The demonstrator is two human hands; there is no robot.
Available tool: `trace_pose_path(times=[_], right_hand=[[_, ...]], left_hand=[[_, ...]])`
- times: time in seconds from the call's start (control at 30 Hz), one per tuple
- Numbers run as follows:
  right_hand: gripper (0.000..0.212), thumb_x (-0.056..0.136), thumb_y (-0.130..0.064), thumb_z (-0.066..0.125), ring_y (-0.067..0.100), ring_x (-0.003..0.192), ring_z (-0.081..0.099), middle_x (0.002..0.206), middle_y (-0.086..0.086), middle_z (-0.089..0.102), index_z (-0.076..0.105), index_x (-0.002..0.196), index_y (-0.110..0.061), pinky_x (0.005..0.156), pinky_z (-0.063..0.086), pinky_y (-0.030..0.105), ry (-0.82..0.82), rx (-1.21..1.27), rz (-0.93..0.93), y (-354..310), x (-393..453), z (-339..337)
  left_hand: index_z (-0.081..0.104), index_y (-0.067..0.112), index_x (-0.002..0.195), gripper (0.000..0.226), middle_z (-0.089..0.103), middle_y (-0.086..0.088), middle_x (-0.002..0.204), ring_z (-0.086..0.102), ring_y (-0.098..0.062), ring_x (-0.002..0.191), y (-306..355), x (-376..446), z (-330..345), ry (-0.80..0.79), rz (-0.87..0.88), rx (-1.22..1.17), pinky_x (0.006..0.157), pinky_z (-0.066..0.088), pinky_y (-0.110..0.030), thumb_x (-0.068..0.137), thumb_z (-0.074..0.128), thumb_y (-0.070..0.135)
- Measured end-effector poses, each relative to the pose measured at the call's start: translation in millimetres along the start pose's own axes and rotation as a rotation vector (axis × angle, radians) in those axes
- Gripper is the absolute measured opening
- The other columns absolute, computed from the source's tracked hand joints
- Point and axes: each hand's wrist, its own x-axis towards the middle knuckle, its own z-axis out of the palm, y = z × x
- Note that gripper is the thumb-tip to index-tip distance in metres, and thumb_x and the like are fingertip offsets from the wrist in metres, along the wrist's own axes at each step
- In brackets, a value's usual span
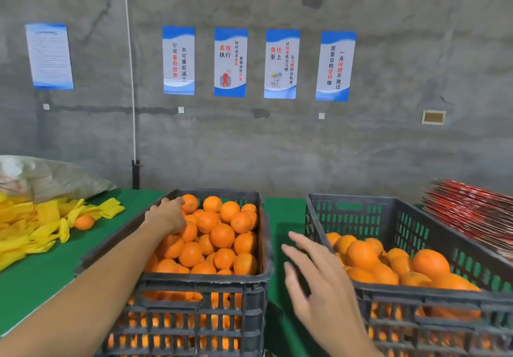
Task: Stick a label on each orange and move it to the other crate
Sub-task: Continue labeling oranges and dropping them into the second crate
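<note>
The left hand (pixel 169 215) reaches into the full dark plastic crate (pixel 205 281) on the left, its fingers curled over round oranges (pixel 219 234) at the far corner; whether it grips one cannot be told. The right hand (pixel 313 279) hovers spread and empty between crates; a loose grab could roll fruit off the heap

Oranges (pixel 222 235) heap the left crate (pixel 211 281), fewer in the right crate (pixel 416 298).

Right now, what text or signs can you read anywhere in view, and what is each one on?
Second poster: "宁可事前检查 不可事后返工"
Third poster: "高效执行", small columns partly legible
Fourth poster: "责任至上", small columns partly legible
Fifth poster: "质量自检坚持做 一点问题不放过"
Far-left poster: too small and blurred to read
Crates, oranges, red stack: no readable text
</note>
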Motion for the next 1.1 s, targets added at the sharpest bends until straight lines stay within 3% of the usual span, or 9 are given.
trace_pose_path(times=[0.13, 0.23, 0.3, 0.43, 0.57, 0.7, 0.87, 1.0, 1.1], right_hand=[[0.031, 0.095, -0.026, 0.066, 0.013, 0.129, 0.056, 0.144, -0.009, 0.056, 0.070, 0.126, -0.021, 0.106, 0.048, 0.034, -0.034, 0.037, 0.036, -7.1, -0.9, 13.8], [0.034, 0.095, -0.023, 0.067, 0.010, 0.132, 0.053, 0.145, -0.011, 0.055, 0.068, 0.130, -0.022, 0.112, 0.040, 0.027, -0.056, 0.053, 0.081, -9.8, 0.6, 14.7], [0.036, 0.098, -0.025, 0.064, 0.007, 0.134, 0.050, 0.146, -0.013, 0.053, 0.065, 0.134, -0.023, 0.113, 0.040, 0.028, -0.054, 0.097, 0.117, -13.8, 4.6, 12.9], [0.043, 0.103, -0.028, 0.056, 0.001, 0.142, 0.040, 0.153, -0.015, 0.046, 0.055, 0.146, -0.024, 0.117, 0.036, 0.027, -0.014, 0.182, 0.161, -27.4, 11.5, 2.1], [0.046, 0.103, -0.022, 0.054, 0.007, 0.141, 0.045, 0.151, -0.007, 0.051, 0.050, 0.149, -0.015, 0.115, 0.040, 0.029, 0.089, 0.304, 0.168, -36.2, 8.6, -16.5], [0.048, 0.102, -0.018, 0.055, 0.011, 0.130, 0.057, 0.144, -0.004, 0.056, 0.048, 0.149, -0.014, 0.103, 0.051, 0.029, 0.118, 0.410, 0.196, -30.5, -19.3, -34.2], [0.049, 0.101, -0.017, 0.056, 0.007, 0.124, 0.059, 0.142, -0.002, 0.056, 0.047, 0.149, -0.017, 0.100, 0.046, 0.015, 0.021, 0.401, 0.244, -17.3, -85.2, -36.0], [0.046, 0.106, -0.023, 0.054, 0.003, 0.124, 0.058, 0.145, -0.006, 0.057, 0.044, 0.152, -0.025, 0.102, 0.048, 0.021, -0.252, 0.403, 0.410, -0.6, -141.0, -28.7], [0.044, 0.107, -0.030, 0.049, -0.012, 0.091, 0.057, 0.125, -0.003, 0.069, 0.042, 0.150, -0.035, 0.083, 0.042, 0.008, -0.495, 0.380, 0.485, 13.4, -168.8, -22.6]], left_hand=[[0.042, 0.024, 0.155, 0.077, 0.044, -0.016, 0.152, 0.049, -0.037, 0.137, -8.5, 3.8, 3.0, -0.026, 0.049, -0.007, 0.111, 0.045, -0.048, 0.086, 0.074, 0.015], [0.051, 0.022, 0.149, 0.072, 0.050, -0.016, 0.146, 0.054, -0.038, 0.130, 4.2, -16.5, -19.0, 0.171, 0.192, -0.171, 0.107, 0.048, -0.048, 0.084, 0.080, 0.017], [0.059, 0.022, 0.143, 0.068, 0.057, -0.012, 0.142, 0.057, -0.032, 0.127, 24.2, -43.8, -38.1, 0.274, 0.334, -0.431, 0.108, 0.046, -0.045, 0.081, 0.086, 0.020], [0.068, 0.030, 0.130, 0.062, 0.073, 0.004, 0.119, 0.070, -0.009, 0.099, 67.7, -132.8, -56.3, 0.097, 0.610, -1.026, 0.092, 0.058, -0.032, 0.074, 0.091, 0.019], [0.067, 0.028, 0.133, 0.062, 0.069, 0.005, 0.129, 0.070, -0.014, 0.114, 100.6, -213.1, -42.2, -0.018, 0.772, -1.231, 0.096, 0.058, -0.029, 0.077, 0.089, 0.013], [0.065, 0.037, 0.134, 0.061, 0.064, 0.010, 0.136, 0.066, -0.015, 0.121, 115.0, -253.6, -10.1, -0.078, 0.789, -1.321, 0.097, 0.057, -0.031, 0.081, 0.087, 0.019], [0.058, 0.043, 0.139, 0.064, 0.061, 0.017, 0.137, 0.065, -0.015, 0.123, 115.3, -282.1, 52.5, -0.248, 0.711, -1.338, 0.095, 0.057, -0.028, 0.082, 0.086, 0.036], [0.040, 0.056, 0.144, 0.065, 0.054, 0.011, 0.142, 0.065, -0.009, 0.119, 111.4, -294.4, 119.5, -0.388, 0.576, -1.163, 0.100, 0.056, -0.034, 0.089, 0.074, 0.055], [0.023, 0.062, 0.147, 0.071, 0.044, 0.006, 0.151, 0.062, -0.008, 0.117, 104.6, -299.8, 162.4, -0.488, 0.506, -1.003, 0.101, 0.054, -0.035, 0.088, 0.063, 0.070]])
